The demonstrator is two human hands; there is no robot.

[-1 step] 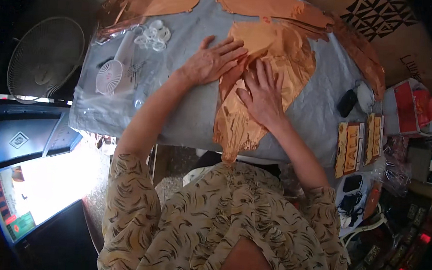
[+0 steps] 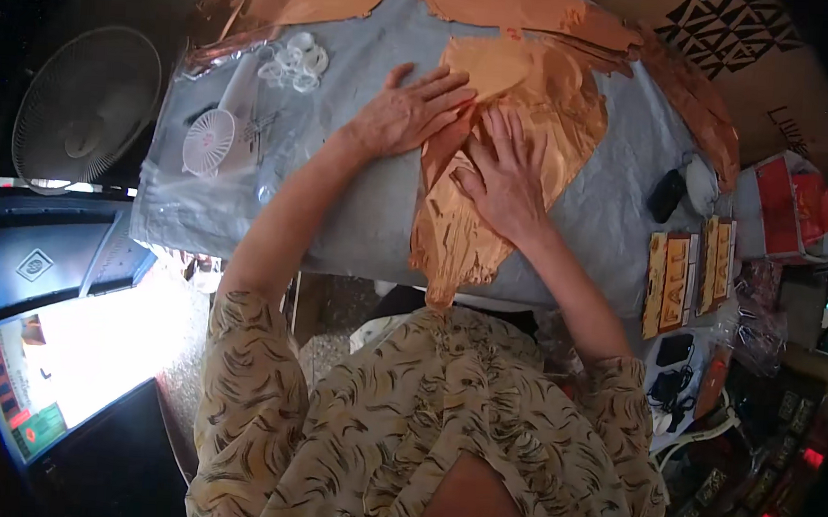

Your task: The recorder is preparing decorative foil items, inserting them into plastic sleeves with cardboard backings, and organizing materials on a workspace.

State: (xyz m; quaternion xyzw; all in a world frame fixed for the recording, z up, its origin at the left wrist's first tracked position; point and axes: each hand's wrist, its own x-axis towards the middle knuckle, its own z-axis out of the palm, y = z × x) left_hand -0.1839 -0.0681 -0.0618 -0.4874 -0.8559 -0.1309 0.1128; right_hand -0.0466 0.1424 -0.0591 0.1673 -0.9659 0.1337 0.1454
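Note:
A flat, shiny copper-coloured foil balloon [image 2: 463,228] lies on the grey-covered table, its narrow neck reaching over the near edge towards me. Creases run through its wrinkled right side. My left hand [image 2: 399,118] rests at the balloon's left edge with fingers stretched out and the thumb apart. On the middle of the foil, my right hand [image 2: 509,184] lies with its fingers spread, palm down. Between the two hands a fold of the foil rises, darker and reddish. What lies beneath my palms is hidden.
More flat copper foil pieces [image 2: 524,5] lie along the far edge. Left stand a small white handheld fan [image 2: 210,142], clear plastic bags and white rings [image 2: 303,62]. Right are a black mouse-like object [image 2: 665,195], printed yellow packets [image 2: 670,284] and a red-and-white box [image 2: 773,205].
The fingers of my right hand have shifted slightly away from me and straightened a little over the foil. My left hand stays almost in place.

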